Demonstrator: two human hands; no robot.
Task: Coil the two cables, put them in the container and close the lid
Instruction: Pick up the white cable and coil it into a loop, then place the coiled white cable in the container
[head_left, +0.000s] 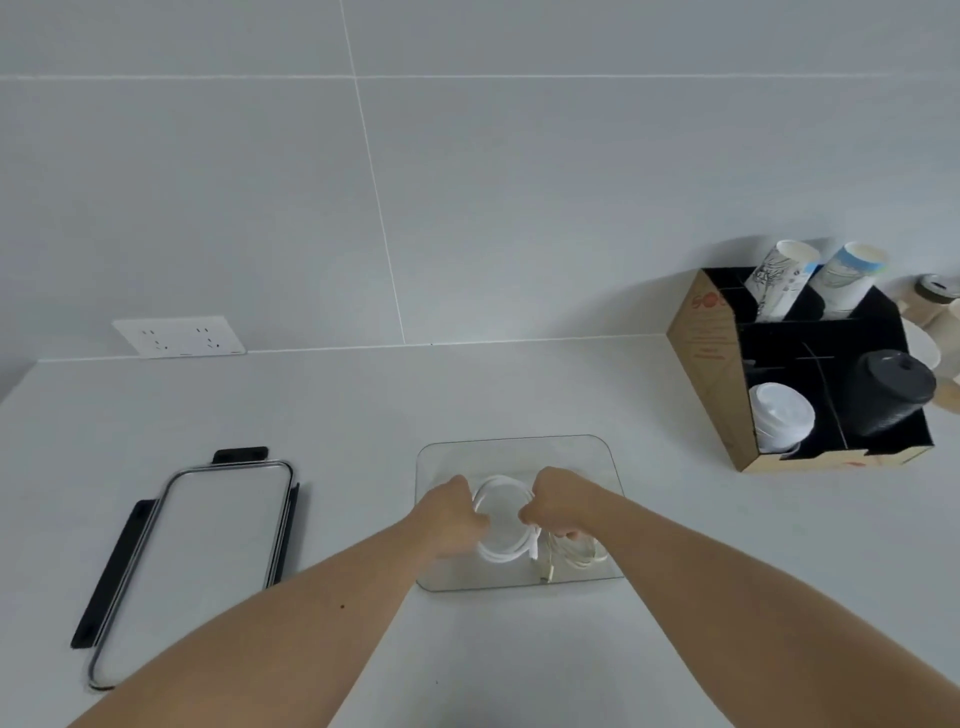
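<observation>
Gripping opposite sides of a coiled white cable (500, 525), the left hand (451, 512) and right hand (558, 501) hold it inside the clear container (519, 447), whose lid (208, 545) lies on the worktop (337, 415) well apart.

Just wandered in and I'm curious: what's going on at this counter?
A person is packing cables away. Both hands, the left hand and right hand, hold a coiled white cable inside a clear container on the counter. A second, thinner cable already lies in it beside the coil. The container's lid is still off, lying on the counter to the left.
</observation>
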